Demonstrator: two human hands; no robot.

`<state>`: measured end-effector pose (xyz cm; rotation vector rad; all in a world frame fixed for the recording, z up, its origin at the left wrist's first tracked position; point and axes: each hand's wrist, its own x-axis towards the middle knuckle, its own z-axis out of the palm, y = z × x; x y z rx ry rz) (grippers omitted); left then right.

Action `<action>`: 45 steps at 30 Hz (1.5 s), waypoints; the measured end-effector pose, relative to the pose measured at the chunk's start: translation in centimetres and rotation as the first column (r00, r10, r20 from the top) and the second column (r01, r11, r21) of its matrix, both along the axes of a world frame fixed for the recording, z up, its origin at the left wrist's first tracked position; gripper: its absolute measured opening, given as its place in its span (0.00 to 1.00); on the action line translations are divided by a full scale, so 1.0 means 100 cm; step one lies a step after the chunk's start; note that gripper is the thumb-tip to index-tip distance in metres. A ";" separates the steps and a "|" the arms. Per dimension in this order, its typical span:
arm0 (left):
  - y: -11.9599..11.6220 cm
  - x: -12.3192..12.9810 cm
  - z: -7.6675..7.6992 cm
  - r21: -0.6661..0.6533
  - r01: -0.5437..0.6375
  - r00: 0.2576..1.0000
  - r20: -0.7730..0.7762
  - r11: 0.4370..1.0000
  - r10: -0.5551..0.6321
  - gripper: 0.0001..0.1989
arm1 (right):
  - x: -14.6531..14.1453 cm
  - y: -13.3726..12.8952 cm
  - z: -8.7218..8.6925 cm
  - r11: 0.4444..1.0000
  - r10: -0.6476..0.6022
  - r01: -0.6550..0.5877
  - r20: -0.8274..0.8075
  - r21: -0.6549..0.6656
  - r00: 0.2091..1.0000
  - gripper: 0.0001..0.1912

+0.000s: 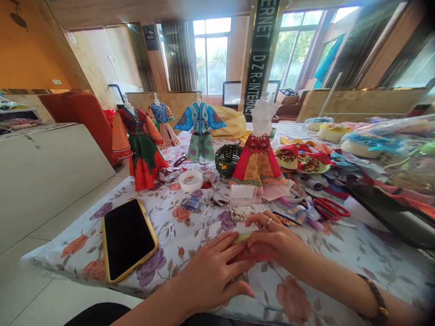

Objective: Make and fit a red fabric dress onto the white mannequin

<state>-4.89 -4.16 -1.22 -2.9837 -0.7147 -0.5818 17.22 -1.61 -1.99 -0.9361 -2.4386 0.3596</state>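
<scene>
A small strip of what looks like yellow-green and pink cloth (243, 237) lies at the lower centre of the frame, on the flower-printed white table (88, 226), directly beneath the fingertips. Its visible part runs roughly left to right, though the fingers hide most of it. The left hand (222, 267) reaches over its left side, fingers extended and thumb held apart; the right hand (272, 240) curls over its right side. Both are equally near, and whether either set of fingers grips the cloth I cannot tell.

Just beyond the right fingers, at centre, a clear plastic box (244, 194) with a raised lid holds gold and pale beads (243, 212). Farther up, a dark woven basket (224, 172) shows a yellow scrap.
</scene>
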 end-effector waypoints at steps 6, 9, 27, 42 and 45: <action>0.000 0.000 0.001 -0.053 -0.008 1.000 -0.021 0.999 0.007 0.25 | -0.001 0.003 0.002 0.996 0.062 -0.065 0.050 0.054 0.997 0.06; 0.000 -0.001 0.001 -0.073 -0.008 0.999 -0.035 0.997 0.005 0.25 | -0.003 0.004 0.005 0.989 0.078 -0.087 0.083 0.117 0.993 0.05; -0.001 0.001 0.004 -0.163 -0.026 0.995 -0.101 0.986 0.009 0.26 | -0.004 0.005 -0.001 0.990 0.073 -0.077 0.040 0.116 0.997 0.13; 0.001 0.001 0.001 -0.146 -0.026 0.998 -0.053 0.989 0.019 0.26 | -0.001 0.012 -0.009 0.998 0.030 -0.031 -0.032 -0.051 0.999 0.12; 0.001 0.001 0.001 -0.153 -0.023 0.998 -0.053 0.988 0.015 0.27 | -0.002 0.011 -0.006 0.998 0.026 -0.027 -0.015 -0.059 1.000 0.11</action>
